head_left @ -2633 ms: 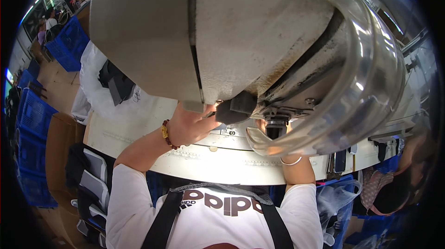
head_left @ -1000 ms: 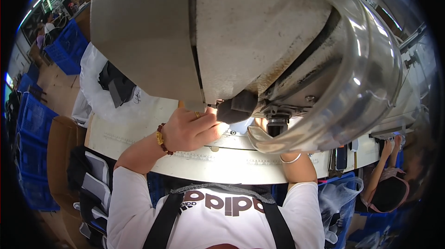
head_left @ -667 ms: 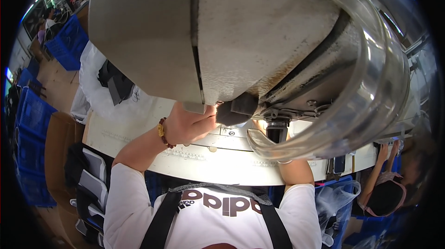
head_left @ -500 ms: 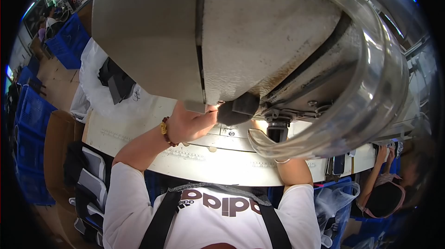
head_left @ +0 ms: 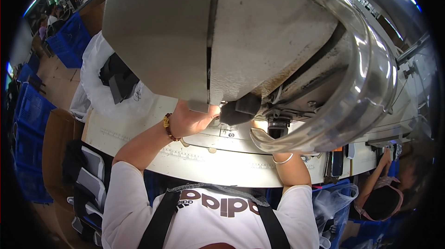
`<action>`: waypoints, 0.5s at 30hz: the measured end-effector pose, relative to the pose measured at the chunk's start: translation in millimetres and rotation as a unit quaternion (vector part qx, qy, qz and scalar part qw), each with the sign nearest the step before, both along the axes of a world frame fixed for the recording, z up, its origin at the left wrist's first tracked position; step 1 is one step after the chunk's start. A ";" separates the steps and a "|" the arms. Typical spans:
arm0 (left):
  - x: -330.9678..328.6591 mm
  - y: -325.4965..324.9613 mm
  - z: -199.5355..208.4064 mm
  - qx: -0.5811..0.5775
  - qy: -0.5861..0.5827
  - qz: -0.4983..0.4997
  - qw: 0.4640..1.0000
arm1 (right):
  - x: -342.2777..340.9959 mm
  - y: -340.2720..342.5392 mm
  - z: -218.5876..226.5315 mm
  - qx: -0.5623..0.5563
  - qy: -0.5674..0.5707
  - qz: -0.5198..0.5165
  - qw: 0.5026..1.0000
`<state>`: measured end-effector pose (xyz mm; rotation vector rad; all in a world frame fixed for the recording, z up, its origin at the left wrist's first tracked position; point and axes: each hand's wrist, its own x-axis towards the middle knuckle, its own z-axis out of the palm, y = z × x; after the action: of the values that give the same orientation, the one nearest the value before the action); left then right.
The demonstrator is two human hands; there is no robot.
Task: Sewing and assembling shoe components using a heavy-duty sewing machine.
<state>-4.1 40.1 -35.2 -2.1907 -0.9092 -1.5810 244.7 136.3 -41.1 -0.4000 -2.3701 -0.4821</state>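
A large grey sewing machine head (head_left: 273, 40) fills the upper middle and covers much of the work spot. At its lower edge my left hand (head_left: 192, 120) is closed, thumb and fingers against the left end of a dark grey piece of soft material (head_left: 241, 110). Part of that hand lies behind the machine housing. My right hand (head_left: 293, 165) reaches in under the curved shiny frame (head_left: 320, 143); only the wrist with a pale bangle and the forearm show plainly, and its fingers are mostly hidden. A lamp lights the white machine table (head_left: 218, 165) brightly.
A clear plastic bag with black pieces (head_left: 116, 77) sits at the table's left. Cardboard box (head_left: 55, 147) and blue crates (head_left: 30, 137) stand further left. Black and pale grey pieces (head_left: 92, 175) hang beside me. At right lie a phone (head_left: 337, 163) and another person's arm (head_left: 378, 168).
The view has shifted slightly, so the machine head sits a little further right. More of my right wrist and its bangle shows. My left hand keeps its place at the dark grey piece.
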 end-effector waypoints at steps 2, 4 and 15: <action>-1.4 1.7 -2.6 -0.020 -0.001 -0.020 1.000 | -1.9 2.6 1.5 0.002 0.001 0.000 1.000; -4.2 3.9 -5.6 -0.027 0.004 -0.051 0.998 | -3.3 4.5 2.4 0.003 0.002 0.000 1.000; -5.8 -0.5 -1.0 0.004 0.027 -0.040 0.999 | 5.0 3.6 -5.1 0.013 -0.007 -0.022 1.000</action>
<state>-9.9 39.6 -36.2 -2.2787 -0.8068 -1.5497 249.7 139.9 -46.2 -0.4387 -2.3696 -0.5370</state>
